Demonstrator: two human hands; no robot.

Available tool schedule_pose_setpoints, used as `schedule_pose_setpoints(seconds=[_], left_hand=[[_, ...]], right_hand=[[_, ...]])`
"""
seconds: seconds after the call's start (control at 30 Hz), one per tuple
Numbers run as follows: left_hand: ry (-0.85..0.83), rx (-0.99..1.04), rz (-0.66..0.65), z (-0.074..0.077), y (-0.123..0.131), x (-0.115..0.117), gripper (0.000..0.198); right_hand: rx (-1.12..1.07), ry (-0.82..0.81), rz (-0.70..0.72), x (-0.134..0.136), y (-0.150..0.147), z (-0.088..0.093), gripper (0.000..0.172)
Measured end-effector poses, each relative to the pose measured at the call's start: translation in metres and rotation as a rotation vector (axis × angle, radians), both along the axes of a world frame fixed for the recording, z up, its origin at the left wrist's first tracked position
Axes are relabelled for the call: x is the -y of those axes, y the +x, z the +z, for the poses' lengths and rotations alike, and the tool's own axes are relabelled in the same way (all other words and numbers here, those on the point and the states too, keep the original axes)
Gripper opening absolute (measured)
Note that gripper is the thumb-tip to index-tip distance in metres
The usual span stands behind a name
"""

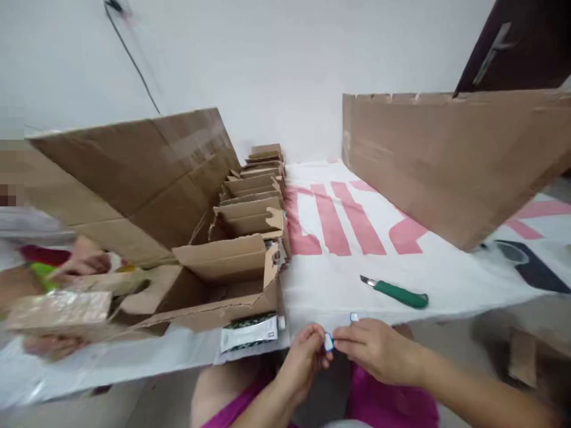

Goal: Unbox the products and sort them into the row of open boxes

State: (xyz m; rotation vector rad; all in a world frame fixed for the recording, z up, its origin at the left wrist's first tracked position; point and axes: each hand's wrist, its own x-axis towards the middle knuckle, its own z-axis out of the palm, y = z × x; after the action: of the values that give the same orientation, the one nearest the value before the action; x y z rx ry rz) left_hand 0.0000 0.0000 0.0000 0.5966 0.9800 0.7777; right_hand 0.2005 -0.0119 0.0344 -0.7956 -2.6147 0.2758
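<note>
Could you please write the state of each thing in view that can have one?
Left hand: closed on a small blue-edged piece.
Right hand: fingertips at that piece, firmness of grip unclear.
Utility knife: blade out, lying on the white cover.
Tube: lying down, cap on.
Nearest cardboard box: open at the top.
Right cardboard panel: standing up.
Door: cannot tell if shut.

- Knife (395,292): 1
- Own hands: 2, left hand (307,351) and right hand (372,348), before knife
- Blue tags (329,342): 2, before knife
- Tube (252,334): 1, left of knife
- Boxes (232,258): at least 4, left of knife
- Panels (446,160): 2, beyond knife
- Co-worker's hands (89,260): 2, far left of knife
</note>
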Motion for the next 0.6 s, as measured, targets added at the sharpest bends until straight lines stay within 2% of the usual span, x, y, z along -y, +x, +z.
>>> schedule_pose_setpoints(seconds=[0.13,0.27,0.47,0.6], left_hand=[[0.057,-0.001,0.046,-0.004,0.001,0.0,0.034],[0.061,0.011,0.093,-0.009,0.007,-0.006,0.036],[0.148,-0.014,0.156,-0.009,0.008,-0.013,0.04],[0.176,-0.037,0.159,-0.01,0.007,-0.012,0.043]], right_hand=[[-0.143,-0.127,-0.245,-0.012,0.021,-0.009,0.023],[-0.116,-0.142,-0.466,-0.023,0.033,-0.025,0.021],[0.027,-0.228,-0.71,-0.02,0.019,-0.03,0.012],[0.115,-0.226,-0.795,-0.016,0.007,-0.034,0.005]])
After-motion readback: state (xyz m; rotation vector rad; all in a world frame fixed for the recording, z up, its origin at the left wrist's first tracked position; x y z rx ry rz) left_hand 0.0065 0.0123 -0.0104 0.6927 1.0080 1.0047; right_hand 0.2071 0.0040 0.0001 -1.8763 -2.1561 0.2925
